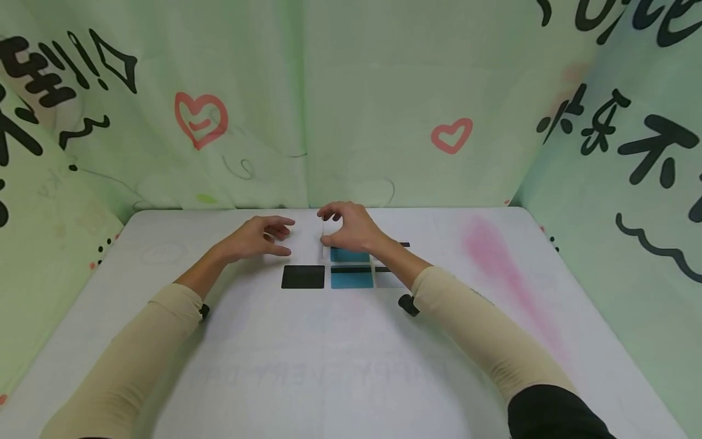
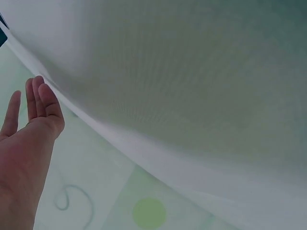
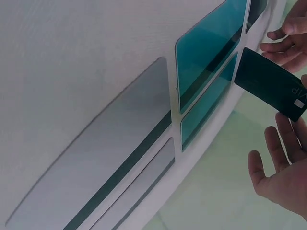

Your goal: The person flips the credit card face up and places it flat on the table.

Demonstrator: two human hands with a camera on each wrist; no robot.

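My right hand (image 1: 351, 227) pinches a dark VIP card (image 3: 271, 82) between thumb and fingers, held on edge above the white table. Seen from the head, that card shows only as a thin upright line. Below and beside it lie two blue cards with a dark stripe, the nearer blue card (image 1: 351, 279) fully visible and the farther blue card (image 1: 351, 255) partly covered by the hand. A black card (image 1: 303, 277) lies flat to their left. My left hand (image 1: 249, 238) hovers left of the held card, fingers spread and holding nothing.
Two grey cards with a dark stripe lie to the right of the blue ones, the larger-looking grey card (image 3: 129, 129) plain in the right wrist view; my right forearm partly hides them from the head. A green curtain (image 1: 356, 152) with drawings encloses the table (image 1: 329, 366) at the back and sides.
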